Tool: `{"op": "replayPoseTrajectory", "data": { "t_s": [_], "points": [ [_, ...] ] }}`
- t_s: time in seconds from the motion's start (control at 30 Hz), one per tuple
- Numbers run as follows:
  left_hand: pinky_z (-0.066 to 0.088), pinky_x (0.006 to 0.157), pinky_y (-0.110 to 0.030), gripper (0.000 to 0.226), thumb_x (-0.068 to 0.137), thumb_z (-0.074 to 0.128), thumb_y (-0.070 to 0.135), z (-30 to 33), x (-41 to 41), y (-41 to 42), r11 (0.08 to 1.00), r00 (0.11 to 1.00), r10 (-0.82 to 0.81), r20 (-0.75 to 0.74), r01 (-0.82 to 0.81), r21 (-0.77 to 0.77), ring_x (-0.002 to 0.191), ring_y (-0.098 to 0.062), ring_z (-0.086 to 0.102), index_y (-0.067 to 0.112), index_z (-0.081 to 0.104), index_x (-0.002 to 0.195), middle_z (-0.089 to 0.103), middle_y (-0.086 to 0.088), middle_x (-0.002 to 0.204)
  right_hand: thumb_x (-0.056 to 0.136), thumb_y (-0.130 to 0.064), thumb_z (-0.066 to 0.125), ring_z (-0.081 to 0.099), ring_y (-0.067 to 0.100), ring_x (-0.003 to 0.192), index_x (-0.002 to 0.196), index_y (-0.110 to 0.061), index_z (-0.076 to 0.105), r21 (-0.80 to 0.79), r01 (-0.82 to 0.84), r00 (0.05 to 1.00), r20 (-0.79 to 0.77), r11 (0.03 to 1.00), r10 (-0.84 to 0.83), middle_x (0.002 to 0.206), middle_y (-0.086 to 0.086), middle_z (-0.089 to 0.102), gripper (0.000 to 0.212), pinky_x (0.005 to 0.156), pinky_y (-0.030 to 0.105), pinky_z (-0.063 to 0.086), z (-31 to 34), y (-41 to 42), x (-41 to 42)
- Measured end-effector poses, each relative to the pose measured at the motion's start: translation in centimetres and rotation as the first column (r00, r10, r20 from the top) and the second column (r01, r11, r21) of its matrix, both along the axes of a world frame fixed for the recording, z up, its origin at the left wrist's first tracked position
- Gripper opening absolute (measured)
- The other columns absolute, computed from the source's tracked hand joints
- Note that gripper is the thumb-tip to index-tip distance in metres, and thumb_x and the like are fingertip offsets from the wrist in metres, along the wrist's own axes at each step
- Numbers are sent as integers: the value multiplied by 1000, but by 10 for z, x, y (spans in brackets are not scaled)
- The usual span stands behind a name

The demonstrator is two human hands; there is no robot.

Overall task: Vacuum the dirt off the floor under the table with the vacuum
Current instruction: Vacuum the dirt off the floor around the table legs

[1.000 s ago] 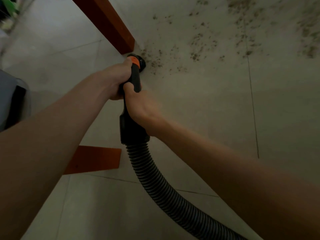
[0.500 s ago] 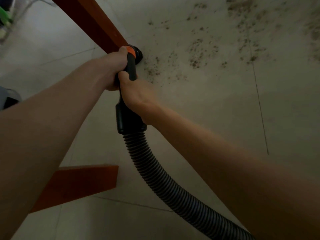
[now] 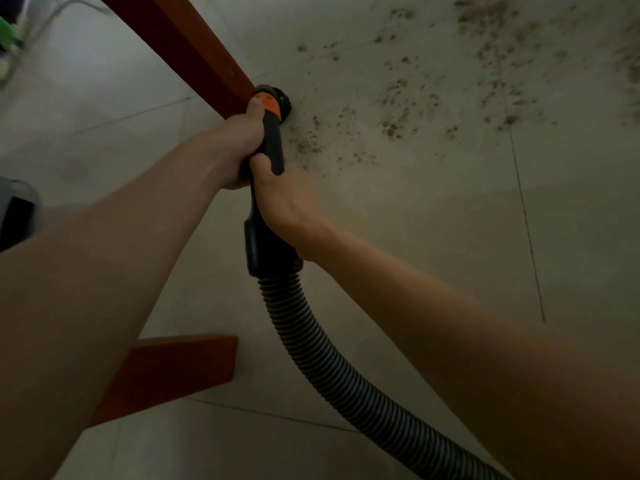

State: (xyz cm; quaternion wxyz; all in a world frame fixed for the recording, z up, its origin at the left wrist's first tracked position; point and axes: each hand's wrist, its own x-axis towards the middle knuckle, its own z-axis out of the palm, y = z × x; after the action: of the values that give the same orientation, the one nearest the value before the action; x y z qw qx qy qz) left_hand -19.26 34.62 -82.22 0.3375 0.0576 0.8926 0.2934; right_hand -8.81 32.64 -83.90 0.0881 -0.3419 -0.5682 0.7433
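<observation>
Compared with a second ago, the black vacuum handle [image 3: 272, 140] is sitting higher in the view and its nozzle end [image 3: 280, 100] is now tucked right beside the foot of the red-brown table leg [image 3: 194, 53], at the near edge of the dirt [image 3: 398, 109] speckling the pale tiled floor [image 3: 450, 254]. No brand or lettering is readable; only an orange collar [image 3: 268, 103] is showing. The left hand [image 3: 242, 143] is curling round the upper handle, thumb reaching the collar. The right hand [image 3: 287, 202] is gripping lower down, fingers wrapped under it. The ribbed hose [image 3: 329, 368] is trailing toward the lower right.
</observation>
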Motion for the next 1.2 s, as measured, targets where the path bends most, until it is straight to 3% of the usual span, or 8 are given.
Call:
{"op": "replayPoseTrajectory", "data": {
  "t_s": [0.13,0.3,0.4,0.5,0.63,0.87,1.2],
  "points": [
    [49,60,-29,48,100,22,52,3,20,-21,1000,998,-25,51,24,16,72,-18,57,9,44,102,57,-11,89,98,-41,35,47,18,54,64,-16,41,-35,-34,999,24,999,35,60,3,47,43,54,27,39,3,-18,22],
    [48,62,-31,51,99,27,54,5,46,-49,999,994,27,101,-30,28,78,-20,57,9,40,121,56,-12,97,98,-43,35,45,16,51,65,-16,42,-51,-82,993,77,995,86,60,1,46,43,49,24,36,9,-42,47],
    [49,61,-30,50,100,27,52,8,60,-65,998,993,63,104,-66,23,70,-18,55,5,41,96,53,-10,84,98,-42,35,46,16,51,65,-15,43,-71,-93,991,91,993,100,60,1,46,43,50,25,37,15,-56,62],
    [49,63,-30,47,100,26,50,13,75,-78,995,992,94,89,-96,20,67,-18,54,12,38,76,53,-10,80,98,-43,35,45,15,50,64,-15,44,-63,-119,985,117,991,125,59,0,46,44,48,23,36,21,-66,76],
    [49,65,-29,48,100,24,51,16,96,-97,997,990,72,124,-75,20,70,-18,55,12,39,76,53,-11,81,98,-43,35,43,12,45,64,-16,43,-52,-140,979,141,989,146,56,-2,44,43,42,19,34,27,-80,98],
    [46,57,-25,51,100,20,51,26,117,-98,1000,991,-9,135,9,4,66,-17,53,10,43,79,53,-10,80,98,-42,34,46,14,49,66,-15,43,-95,-96,985,135,991,108,58,0,46,42,45,22,37,35,-87,116],
    [47,61,-28,49,101,21,49,26,118,-80,999,993,-31,113,28,28,67,-18,53,10,40,77,51,-10,77,97,-40,34,46,15,48,65,-15,44,-81,-52,989,137,995,63,55,0,46,43,47,22,37,35,-74,115]
  ]
}}
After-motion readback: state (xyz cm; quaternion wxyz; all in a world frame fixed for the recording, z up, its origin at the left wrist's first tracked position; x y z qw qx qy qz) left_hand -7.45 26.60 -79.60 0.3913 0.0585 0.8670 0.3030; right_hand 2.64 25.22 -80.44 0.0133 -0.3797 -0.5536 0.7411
